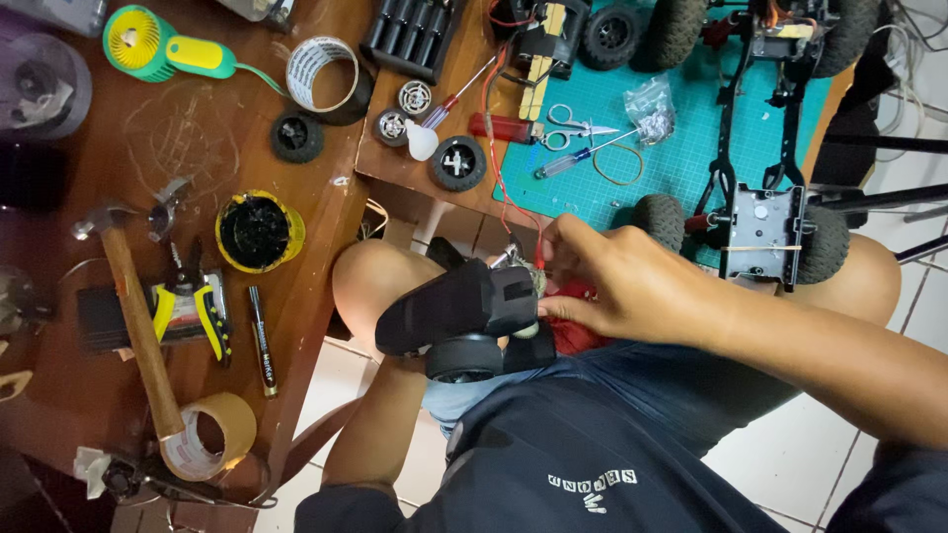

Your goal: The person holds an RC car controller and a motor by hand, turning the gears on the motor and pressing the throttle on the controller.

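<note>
**Hands on a black radio controller, above the lap**

Over the seated person's bare knees, between the chair and the workbench edge, a black radio-control transmitter (464, 316) with a round wheel on its underside is held in mid-air. The right hand (617, 281) reaches in from the right, its fingers (563, 311) pinched on the small parts at the controller's far end, where red material and thin red wires (504, 168) show. The left hand is hidden beneath the controller; only the left forearm rises toward it, so whether that hand is clenched cannot be told.

Behind the hands, a teal cutting mat (681, 148) lies on a wooden table. On the mat rests a bare model truck chassis (760, 212) with knobbly tyres, plus small scissors (573, 126), a blue-handled screwdriver (568, 163), a rubber band (617, 163) and a clear bag of small parts (652, 109). Just left of the mat sit a red lighter (499, 126), a loose small wheel (459, 163) and a black battery holder (415, 35).

On the darker wooden table to the left lie a hammer (138, 326), a roll of brown tape (212, 434), yellow-handled pliers (202, 311), a black marker (262, 341), a yellow-rimmed round tin (260, 232), a pale tape roll (323, 74) and a green and yellow handheld fan (158, 44).
</note>
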